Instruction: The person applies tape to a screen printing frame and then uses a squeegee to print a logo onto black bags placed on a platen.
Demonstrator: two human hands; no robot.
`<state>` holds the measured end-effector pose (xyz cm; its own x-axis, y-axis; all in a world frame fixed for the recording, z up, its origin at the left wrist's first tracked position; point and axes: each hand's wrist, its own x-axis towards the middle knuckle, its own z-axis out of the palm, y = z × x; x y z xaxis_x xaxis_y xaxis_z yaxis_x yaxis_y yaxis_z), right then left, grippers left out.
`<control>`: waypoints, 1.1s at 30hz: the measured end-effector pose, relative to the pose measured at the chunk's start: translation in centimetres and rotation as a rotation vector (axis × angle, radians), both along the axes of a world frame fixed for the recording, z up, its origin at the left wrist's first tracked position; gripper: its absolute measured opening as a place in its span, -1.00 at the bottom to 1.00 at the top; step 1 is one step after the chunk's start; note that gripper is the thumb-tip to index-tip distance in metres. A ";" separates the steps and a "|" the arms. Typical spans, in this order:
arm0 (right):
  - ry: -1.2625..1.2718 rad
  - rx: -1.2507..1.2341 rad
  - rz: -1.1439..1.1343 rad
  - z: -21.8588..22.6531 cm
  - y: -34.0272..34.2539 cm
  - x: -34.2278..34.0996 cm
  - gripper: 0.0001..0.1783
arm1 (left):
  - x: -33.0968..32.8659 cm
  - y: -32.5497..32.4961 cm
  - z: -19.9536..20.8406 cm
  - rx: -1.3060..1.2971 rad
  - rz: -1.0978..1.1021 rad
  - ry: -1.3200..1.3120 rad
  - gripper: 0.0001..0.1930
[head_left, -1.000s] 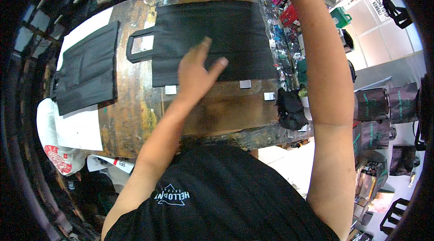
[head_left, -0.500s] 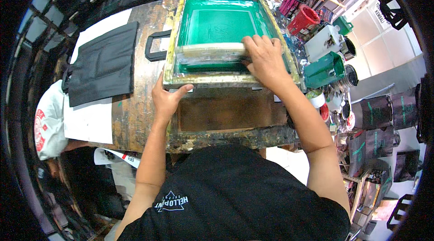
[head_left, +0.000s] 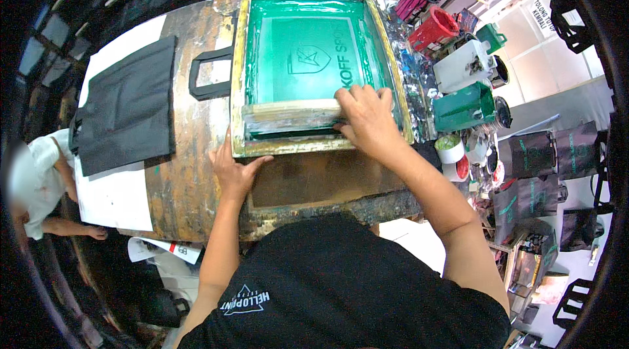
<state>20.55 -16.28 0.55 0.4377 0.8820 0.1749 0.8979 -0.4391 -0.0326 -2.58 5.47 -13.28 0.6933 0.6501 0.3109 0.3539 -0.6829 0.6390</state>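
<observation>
A wooden-framed printing screen [head_left: 238, 80] lies on the worktable, its mesh [head_left: 304, 31] coated with green ink. A shield-shaped design and lettering show through the mesh. My right hand [head_left: 373, 118] is closed round the right end of a wooden squeegee [head_left: 291, 112], which spans the mesh close to the near rim. At the frame's near left corner, my left hand [head_left: 234, 171] rests with fingers along the side and thumb stretched out along the near edge. A black handle loop [head_left: 196, 77] sticks out from under the screen's left side.
A black fabric bag [head_left: 128, 107] lies left on white sheets [head_left: 124, 195]. To the right stand a red tub [head_left: 436, 29], a green container [head_left: 464, 108] and several ink pots. Black bags [head_left: 557, 152] hang further right. Another person in white [head_left: 49, 169] is at the far left.
My right hand has drawn the squeegee slightly nearer. The design and lettering now show more clearly in the mesh. The view has shifted, and more of the person at left shows.
</observation>
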 end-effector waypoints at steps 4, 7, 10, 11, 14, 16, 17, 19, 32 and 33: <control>-0.056 0.053 -0.001 -1.3 2.4 1.8 -0.34 | 0.1 0.1 0.4 0.132 -0.019 -0.056 0.20; -0.067 0.047 -0.025 -2.1 4.7 5.1 -0.30 | 0.0 0.3 0.6 0.110 -0.033 -0.032 0.23; -0.110 0.028 -0.043 -2.8 7.3 9.6 -0.27 | 0.2 0.3 1.0 0.112 -0.053 -0.019 0.25; -0.106 -0.023 -0.080 -2.7 8.4 11.1 -0.25 | 0.2 0.2 1.0 0.084 -0.043 -0.018 0.25; -0.140 0.025 -0.053 -3.2 11.0 16.3 -0.26 | 0.1 0.3 1.0 0.114 -0.060 -0.051 0.25; -0.106 -0.038 -0.057 -2.9 13.0 19.7 -0.26 | 0.1 0.3 1.1 0.096 -0.055 -0.035 0.23; -0.097 -0.067 -0.066 -2.5 13.9 21.3 -0.27 | 0.3 0.4 1.1 0.106 -0.065 -0.043 0.24; -0.095 -0.096 -0.057 -2.8 16.0 24.8 -0.26 | 0.4 0.4 1.3 0.097 -0.052 -0.024 0.23; -0.097 -0.060 -0.051 -2.5 19.7 30.9 -0.24 | 0.6 0.1 3.0 0.148 0.057 0.254 0.10; -0.132 -0.017 -0.051 -2.7 19.3 30.6 -0.25 | 0.6 0.1 3.2 0.172 0.053 0.270 0.11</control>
